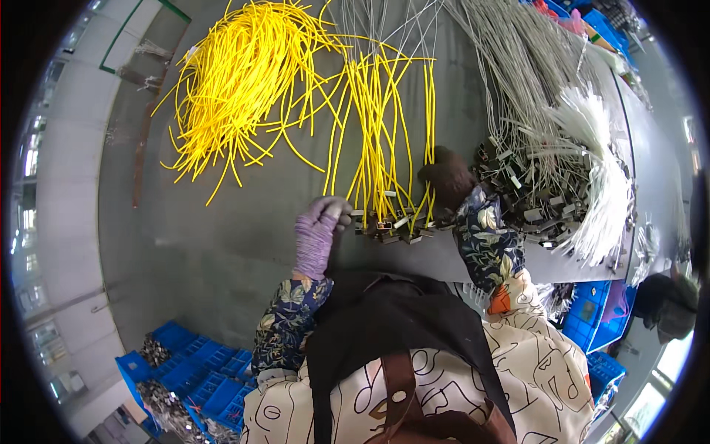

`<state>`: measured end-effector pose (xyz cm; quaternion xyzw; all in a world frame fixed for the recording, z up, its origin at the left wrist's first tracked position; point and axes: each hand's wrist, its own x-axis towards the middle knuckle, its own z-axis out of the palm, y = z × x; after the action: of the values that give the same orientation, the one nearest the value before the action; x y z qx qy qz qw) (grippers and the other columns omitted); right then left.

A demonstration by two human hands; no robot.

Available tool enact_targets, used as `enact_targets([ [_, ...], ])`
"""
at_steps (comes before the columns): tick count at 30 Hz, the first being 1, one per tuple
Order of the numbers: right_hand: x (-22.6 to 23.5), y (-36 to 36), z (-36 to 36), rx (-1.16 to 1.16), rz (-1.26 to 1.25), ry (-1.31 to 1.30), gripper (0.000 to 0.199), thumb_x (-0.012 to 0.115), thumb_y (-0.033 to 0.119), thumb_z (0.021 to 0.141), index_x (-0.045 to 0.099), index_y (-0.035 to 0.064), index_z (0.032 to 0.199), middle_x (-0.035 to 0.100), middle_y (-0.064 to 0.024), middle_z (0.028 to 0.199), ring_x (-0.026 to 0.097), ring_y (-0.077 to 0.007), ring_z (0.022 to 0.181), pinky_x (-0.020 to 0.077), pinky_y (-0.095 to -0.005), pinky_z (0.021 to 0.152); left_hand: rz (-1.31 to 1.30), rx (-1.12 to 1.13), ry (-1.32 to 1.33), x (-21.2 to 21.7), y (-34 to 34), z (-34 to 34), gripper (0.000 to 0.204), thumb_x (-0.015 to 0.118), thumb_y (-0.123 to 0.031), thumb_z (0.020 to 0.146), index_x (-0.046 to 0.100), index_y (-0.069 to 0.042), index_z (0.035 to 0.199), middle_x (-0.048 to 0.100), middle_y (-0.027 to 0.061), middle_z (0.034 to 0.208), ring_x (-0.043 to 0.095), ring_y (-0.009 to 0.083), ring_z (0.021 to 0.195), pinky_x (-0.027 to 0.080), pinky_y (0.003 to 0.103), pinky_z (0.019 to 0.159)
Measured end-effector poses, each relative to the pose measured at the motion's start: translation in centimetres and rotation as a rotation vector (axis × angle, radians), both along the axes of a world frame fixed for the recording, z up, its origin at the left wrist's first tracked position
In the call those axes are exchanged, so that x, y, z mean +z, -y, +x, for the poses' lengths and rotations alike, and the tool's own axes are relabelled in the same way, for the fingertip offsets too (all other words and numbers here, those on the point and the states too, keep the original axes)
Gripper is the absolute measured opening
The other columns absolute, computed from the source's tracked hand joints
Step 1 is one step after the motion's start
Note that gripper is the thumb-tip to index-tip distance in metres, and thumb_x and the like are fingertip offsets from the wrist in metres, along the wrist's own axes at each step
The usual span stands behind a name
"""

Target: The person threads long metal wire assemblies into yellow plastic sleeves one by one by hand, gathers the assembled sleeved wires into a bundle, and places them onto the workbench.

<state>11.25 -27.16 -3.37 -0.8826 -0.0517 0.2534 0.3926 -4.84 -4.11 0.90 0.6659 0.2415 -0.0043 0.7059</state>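
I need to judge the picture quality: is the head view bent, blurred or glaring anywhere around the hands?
Head view: table edges bend toward the dark round rim; left hand and right hand look slightly soft; yellow tubes are bright, not glaring; light is even, shadows faint.

Dark grey desk (222, 244) fills centre, its near edge running lower right. Pale concrete floor (74, 185) at left with green painted line (118, 37). Blue plastic crates (192, 370) below desk, lower left; more blue crates (592, 311) lower right. Bright daylight at far right rim.
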Motion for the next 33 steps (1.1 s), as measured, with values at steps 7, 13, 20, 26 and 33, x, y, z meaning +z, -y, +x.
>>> enact_targets([
  [7, 2.2, -2.8, -0.8, 0.05, -0.288, 0.094, 0.025, 0.061, 0.012, 0.072, 0.058, -0.0012, 0.093, 0.063, -0.0182, 0.081, 0.06, -0.0323, 0.07, 0.0483, -0.0398, 0.064, 0.064, -0.154, -0.002, 1.3, 3.6, 2.1, 0.019, 0.055, -0.019, 0.091, 0.062, -0.003, 0.097, 0.065, 0.003, 0.087, 0.059, 0.008, 0.076, 0.047, 0.022, 0.066],
  [13, 0.6, 0.9, 0.1, 0.154, 0.38, 0.153, 0.015, 0.057, 0.012, 0.075, 0.059, 0.001, 0.086, 0.059, -0.0156, 0.073, 0.058, -0.028, 0.063, 0.0463, -0.0377, 0.062, 0.163, -0.304, -0.074, 1.5, 5.3, 3.8, 0.016, 0.058, -0.016, 0.088, 0.062, -0.007, 0.1, 0.064, 0.0046, 0.091, 0.061, 0.012, 0.077, 0.048, 0.025, 0.064],
  [20, -1.1, -3.4, -1.3, -0.221, 0.115, -0.028, 0.03, 0.06, 0.008, 0.077, 0.055, -0.0002, 0.106, 0.059, -0.0162, 0.08, 0.061, -0.0256, 0.068, 0.0479, -0.033, 0.061, 0.851, -0.58, -0.043, 0.5, 7.5, 7.0, 0.026, 0.062, -0.022, 0.081, 0.059, -0.004, 0.1, 0.056, 0.0158, 0.104, 0.059, 0.0362, 0.087, 0.048, 0.043, 0.076],
  [26, -2.1, -1.9, 0.4, -0.305, 0.757, -0.375, 0.037, 0.067, 0.01, 0.073, 0.058, -0.0061, 0.105, 0.064, -0.013, 0.08, 0.061, -0.0191, 0.067, 0.049, -0.0298, 0.062, 0.857, -0.802, -0.236, -0.4, 7.3, 9.8, 0.037, 0.059, -0.031, 0.081, 0.057, -0.001, 0.103, 0.055, 0.0241, 0.105, 0.059, 0.0385, 0.09, 0.048, 0.045, 0.079],
  [33, -2.6, -4.6, 1.2, -0.241, 0.703, -0.346, 0.014, 0.066, 0.007, 0.073, 0.062, -0.0008, 0.084, 0.061, -0.0056, 0.073, 0.058, -0.0133, 0.064, 0.0456, -0.0261, 0.059, 0.705, -0.501, 0.212, 0.3, 6.7, 5.6, 0.017, 0.062, -0.018, 0.081, 0.059, -0.008, 0.095, 0.058, 0.0152, 0.108, 0.061, 0.0321, 0.086, 0.051, 0.038, 0.069],
])
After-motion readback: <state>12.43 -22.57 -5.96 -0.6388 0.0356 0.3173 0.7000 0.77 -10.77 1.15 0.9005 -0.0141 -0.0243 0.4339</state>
